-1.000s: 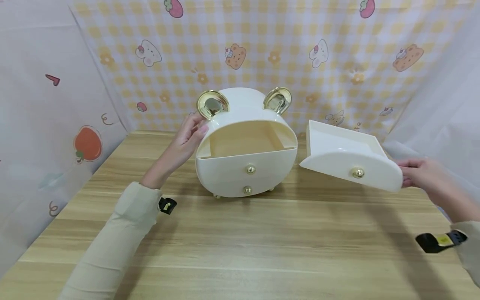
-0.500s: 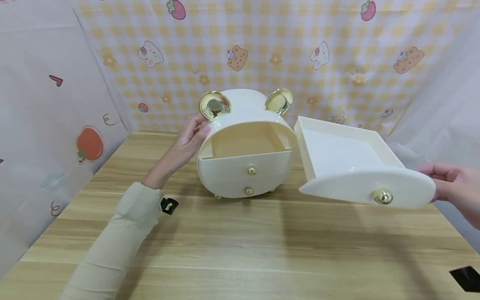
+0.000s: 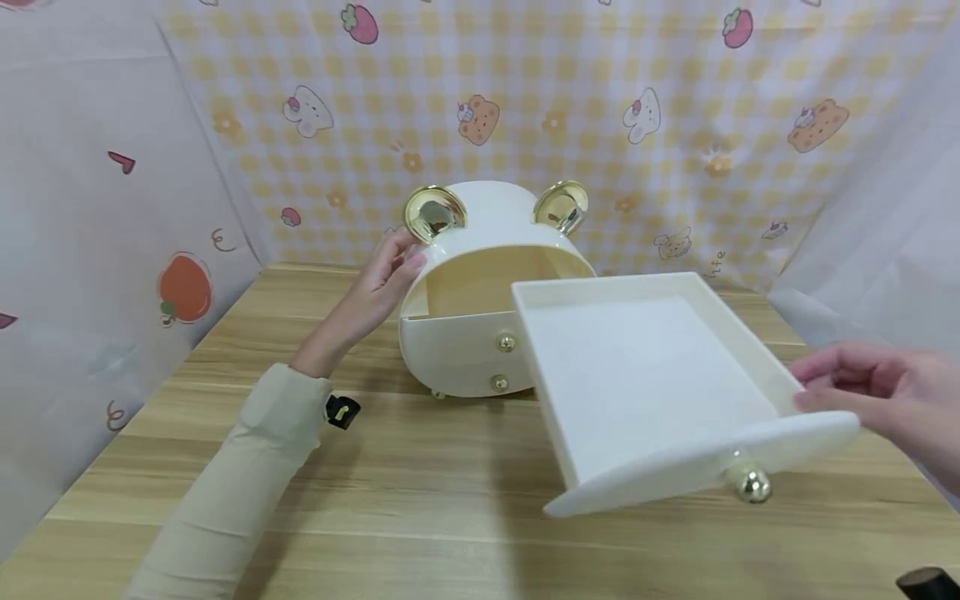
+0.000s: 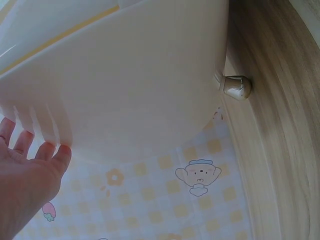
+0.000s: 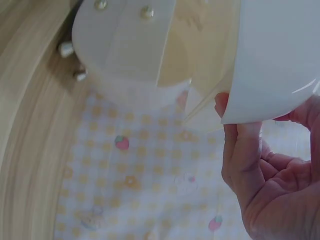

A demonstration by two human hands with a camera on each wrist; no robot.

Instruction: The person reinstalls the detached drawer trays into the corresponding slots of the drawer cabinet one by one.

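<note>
A white bear-shaped drawer cabinet (image 3: 453,358) with gold ears (image 3: 435,215) stands on the table, its top compartment hollow. My left hand (image 3: 377,283) rests against the cabinet's upper left side just below the ear; in the left wrist view, the fingertips of the left hand (image 4: 32,167) touch the smooth side wall. On the right, my right hand (image 3: 881,400) grips a white drawer (image 3: 637,375) by its right side near the curved front. This drawer is held above the table, tilted, its inside bare. In the right wrist view, the right hand (image 5: 280,182) pinches the drawer's edge.
The wood-grain table (image 3: 375,517) reaches back to a yellow checked cloth (image 3: 525,83) with cartoon prints. White cloth walls (image 3: 67,250) stand at both sides. The lifted drawer covers the cabinet's right front part in the head view.
My right hand has brought the drawer nearer and leftward, in front of the cabinet, and tipped it so more of its inside shows. The left hand stays on the cabinet.
</note>
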